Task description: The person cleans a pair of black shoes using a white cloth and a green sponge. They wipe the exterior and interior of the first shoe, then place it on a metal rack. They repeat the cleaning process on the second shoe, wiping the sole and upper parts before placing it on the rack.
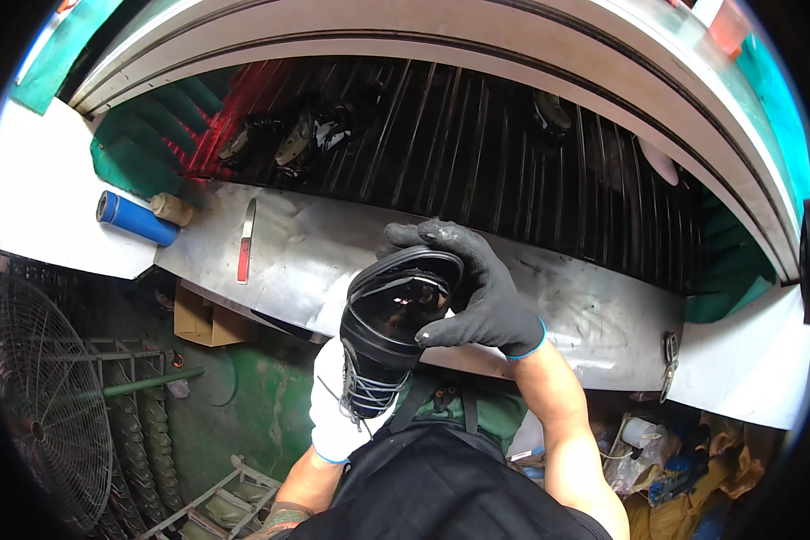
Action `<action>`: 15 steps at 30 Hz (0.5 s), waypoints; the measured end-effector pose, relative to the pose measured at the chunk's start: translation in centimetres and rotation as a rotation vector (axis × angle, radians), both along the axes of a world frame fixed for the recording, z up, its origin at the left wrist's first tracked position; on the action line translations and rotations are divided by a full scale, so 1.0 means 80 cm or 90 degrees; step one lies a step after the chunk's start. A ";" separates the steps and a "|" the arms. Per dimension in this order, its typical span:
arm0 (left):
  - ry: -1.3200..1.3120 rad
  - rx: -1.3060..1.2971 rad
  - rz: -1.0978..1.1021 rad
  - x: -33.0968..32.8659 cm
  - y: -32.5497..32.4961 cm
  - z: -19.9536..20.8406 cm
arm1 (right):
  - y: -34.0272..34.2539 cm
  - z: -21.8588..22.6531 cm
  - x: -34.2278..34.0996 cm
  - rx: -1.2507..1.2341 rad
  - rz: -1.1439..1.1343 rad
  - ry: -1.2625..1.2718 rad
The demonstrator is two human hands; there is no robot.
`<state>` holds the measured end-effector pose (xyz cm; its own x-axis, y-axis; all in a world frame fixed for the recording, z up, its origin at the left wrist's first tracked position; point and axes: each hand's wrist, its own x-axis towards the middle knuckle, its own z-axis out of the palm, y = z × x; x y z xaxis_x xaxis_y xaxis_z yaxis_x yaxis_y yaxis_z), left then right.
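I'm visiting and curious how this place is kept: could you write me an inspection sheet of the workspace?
Surface: metal ledge, scuffed and smudged.
Job's things: black shoe with laces, held above the ledge.
Clutter: red-handled knife on the ledge; blue roll and tan roll near its left end.
Hands: left hand, white glove, and right hand, dark glove, both on the shoe.
Cables: none certain.
Surroundings: dark slats beyond the ledge, bearing more footwear; fan and cardboard box at lower left.

Right hand (488, 297) curled, forward of left hand (328, 398); both gloved.
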<state>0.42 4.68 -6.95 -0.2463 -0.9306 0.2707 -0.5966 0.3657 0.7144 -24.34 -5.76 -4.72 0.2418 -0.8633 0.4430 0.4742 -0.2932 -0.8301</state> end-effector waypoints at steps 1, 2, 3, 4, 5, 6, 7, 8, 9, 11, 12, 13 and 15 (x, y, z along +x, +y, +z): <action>0.004 0.010 0.000 0.001 0.001 0.001 | -0.001 0.000 0.001 0.003 0.001 -0.003; 0.012 0.025 -0.002 0.000 0.000 0.004 | -0.001 0.001 0.002 0.001 0.008 -0.015; 0.016 0.034 -0.005 0.000 -0.001 0.005 | -0.001 0.000 0.002 -0.001 0.016 -0.028; 0.019 0.043 -0.007 0.001 -0.001 0.005 | -0.001 0.000 0.003 -0.003 0.023 -0.042; 0.019 0.047 -0.011 0.000 -0.002 0.005 | 0.000 0.002 0.004 0.014 0.026 -0.050; 0.026 0.053 -0.013 0.001 -0.001 0.002 | 0.002 0.006 0.003 0.029 0.029 -0.056; 0.032 0.060 -0.015 0.003 -0.001 0.000 | 0.003 0.008 0.002 0.044 0.031 -0.063; 0.043 0.070 -0.017 0.009 0.003 -0.008 | 0.002 0.004 0.000 0.074 0.029 -0.073; 0.057 0.080 -0.021 0.014 0.006 -0.016 | 0.001 -0.001 -0.003 0.104 0.024 -0.081; 0.120 0.071 0.001 0.015 0.010 -0.024 | -0.002 0.001 -0.004 0.125 -0.030 -0.060; 0.152 0.069 0.010 0.017 0.014 -0.030 | -0.006 -0.002 -0.008 0.156 -0.036 -0.078; 0.132 0.024 0.015 0.022 0.017 -0.041 | -0.012 -0.009 -0.013 0.188 -0.043 -0.096; 0.083 0.035 0.036 0.025 0.021 -0.042 | -0.008 -0.010 -0.016 0.248 -0.023 -0.149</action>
